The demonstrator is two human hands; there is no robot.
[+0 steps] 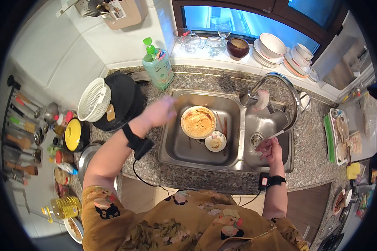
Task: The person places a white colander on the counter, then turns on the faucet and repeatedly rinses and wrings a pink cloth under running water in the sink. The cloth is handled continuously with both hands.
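Note:
My left hand (161, 110) hovers over the left rim of the steel double sink (182, 157), blurred, so its fingers are hard to read. My right hand (271, 150) is under the water from the curved chrome faucet (286, 81), over the right basin, fingers spread and holding nothing. In the left basin lie a large soiled white plate (196, 120), a small soiled dish (215, 141) overlapping its lower right edge, and several brown chopsticks (225, 125). A white and pink mesh scrubber (262, 99) hangs at the faucet base.
A green pump bottle (158, 67) stands behind the left basin. Left of the sink, a white colander (95, 100) and a sponge (110, 113) rest on a black pan (125, 97). Bowls, plates (264, 56) and glassware (191, 43) line the windowsill. A utensil tray (341, 138) lies far right.

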